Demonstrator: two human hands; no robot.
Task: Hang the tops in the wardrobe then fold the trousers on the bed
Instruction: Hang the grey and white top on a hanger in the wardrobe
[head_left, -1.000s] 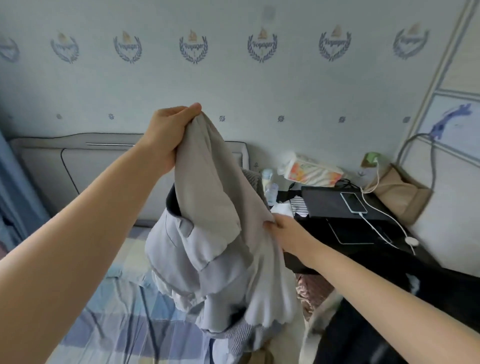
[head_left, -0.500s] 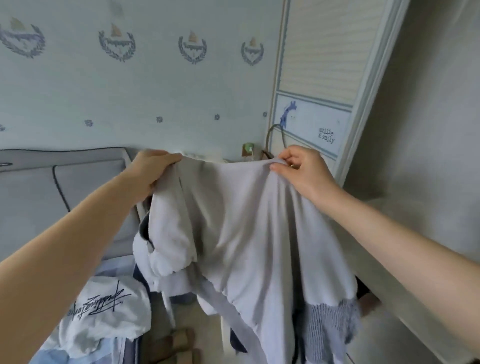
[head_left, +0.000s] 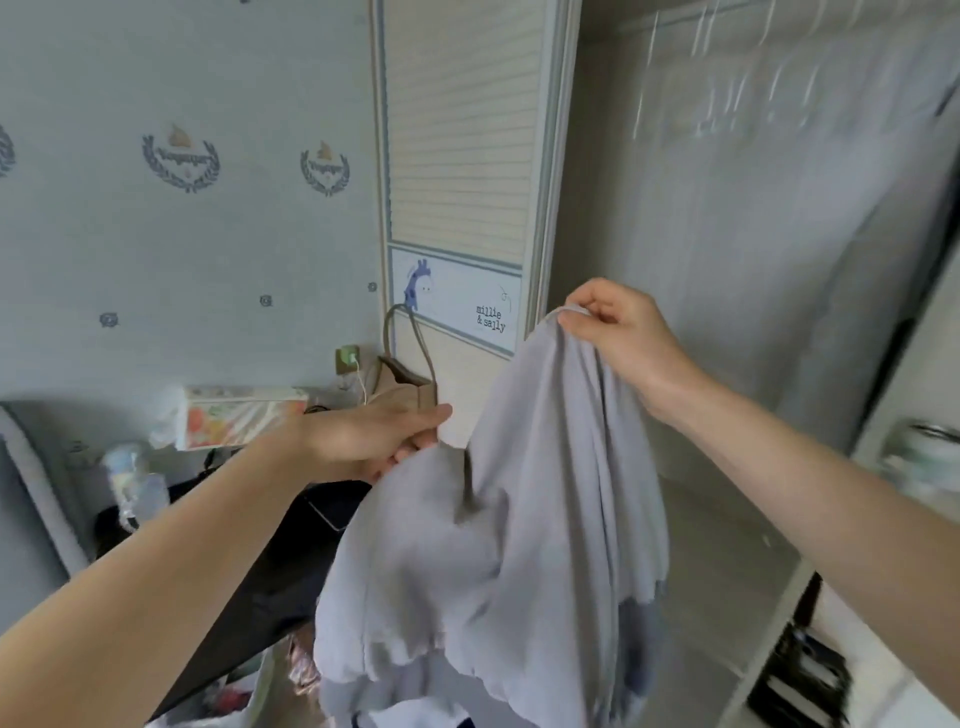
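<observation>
A light grey top (head_left: 493, 545) hangs in front of me, before the open wardrobe (head_left: 727, 312). My right hand (head_left: 618, 332) pinches its upper edge high up, where a thin white rim shows. Lower and to the left, my left hand (head_left: 374, 441) holds the top's other side, with its fingers tucked under the cloth and the thumb straight above. Blurred pale hangers (head_left: 727, 78) hang at the top of the wardrobe. No trousers can be made out.
The wardrobe's slatted door (head_left: 457, 156) stands left of the opening. Shelves with dark items (head_left: 810, 670) are at the lower right. A tissue pack (head_left: 239, 415), a tan bag (head_left: 410, 387) and a bottle (head_left: 130, 483) crowd the nightstand on the left.
My view has swung right from the bed toward the open wardrobe. My right hand has lifted its side of the top, and my left hand has dropped lower.
</observation>
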